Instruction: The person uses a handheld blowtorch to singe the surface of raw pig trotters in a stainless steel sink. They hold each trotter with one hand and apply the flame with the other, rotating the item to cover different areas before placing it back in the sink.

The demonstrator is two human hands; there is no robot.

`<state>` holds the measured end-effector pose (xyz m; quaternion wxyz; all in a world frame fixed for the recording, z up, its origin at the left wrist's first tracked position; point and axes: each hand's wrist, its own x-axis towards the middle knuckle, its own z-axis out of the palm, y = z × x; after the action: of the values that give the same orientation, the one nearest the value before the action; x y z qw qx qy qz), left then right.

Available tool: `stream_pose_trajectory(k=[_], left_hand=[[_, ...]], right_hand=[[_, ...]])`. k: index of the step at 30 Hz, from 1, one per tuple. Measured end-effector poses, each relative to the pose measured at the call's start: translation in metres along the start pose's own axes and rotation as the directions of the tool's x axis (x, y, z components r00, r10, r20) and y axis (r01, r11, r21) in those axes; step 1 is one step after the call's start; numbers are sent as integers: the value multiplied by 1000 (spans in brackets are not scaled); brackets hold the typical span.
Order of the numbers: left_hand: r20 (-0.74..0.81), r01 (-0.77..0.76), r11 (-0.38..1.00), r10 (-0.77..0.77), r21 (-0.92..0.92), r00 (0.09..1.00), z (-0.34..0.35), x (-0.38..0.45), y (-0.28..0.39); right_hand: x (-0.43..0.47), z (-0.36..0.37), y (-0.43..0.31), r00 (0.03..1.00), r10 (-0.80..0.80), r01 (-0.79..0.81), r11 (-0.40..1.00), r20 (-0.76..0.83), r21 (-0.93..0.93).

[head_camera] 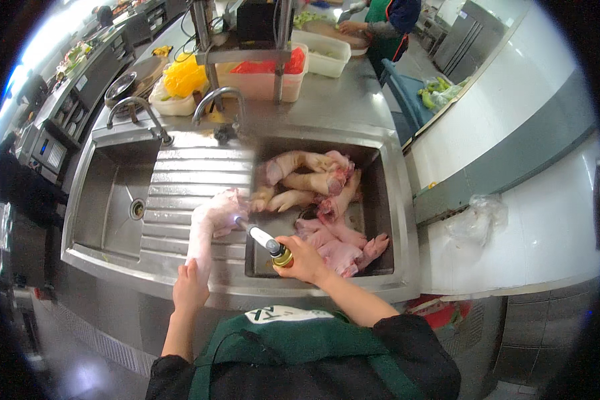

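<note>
My left hand [191,287] grips the lower end of a pale pig's trotter [205,225], whose thick cut end lies over the ribbed steel drainboard [175,197]. In my right hand [302,260] is a gas blowtorch [262,237], held by its canister. A small bluish-white glow shows at the nozzle, close against the trotter's thick end. Several more trotters [305,182] fill the right sink basin [387,200]; the upper ones look yellowish. Pinker pieces [337,245] lie at the basin's near side, partly behind my right hand.
Left of the drainboard is a second basin [115,200] with a drain. Two curved faucets [135,102] rise behind it. Plastic tubs [265,85], one with a yellow bag [184,76], stand on the counter. Another person [387,30] works at the far end. A white wall ledge [520,240] borders the right.
</note>
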<state>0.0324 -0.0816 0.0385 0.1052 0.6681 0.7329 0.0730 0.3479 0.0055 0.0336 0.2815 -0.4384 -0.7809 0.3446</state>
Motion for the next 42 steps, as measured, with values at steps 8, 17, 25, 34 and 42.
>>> stream_pose_trajectory(k=[8,17,25,34,42], left_hand=[[-43,-32,999,31,-27,999,0,1,-1],[-4,-16,1000,16,-10,1000,-14,9,4],[6,6,1000,-6,-24,1000,-11,11,-3],[28,42,998,-41,-40,999,-25,9,5],[47,36,999,-35,-30,998,-26,10,8]], right_hand=[[-2,1,-2,1000,-8,8,1000,17,4],[-6,-2,-5,999,-26,26,1000,20,15],[-7,-7,-5,997,80,-79,997,18,-22],[-10,-4,3,998,25,-25,1000,-65,2],[-3,-7,-7,999,11,-12,1000,-44,-23]])
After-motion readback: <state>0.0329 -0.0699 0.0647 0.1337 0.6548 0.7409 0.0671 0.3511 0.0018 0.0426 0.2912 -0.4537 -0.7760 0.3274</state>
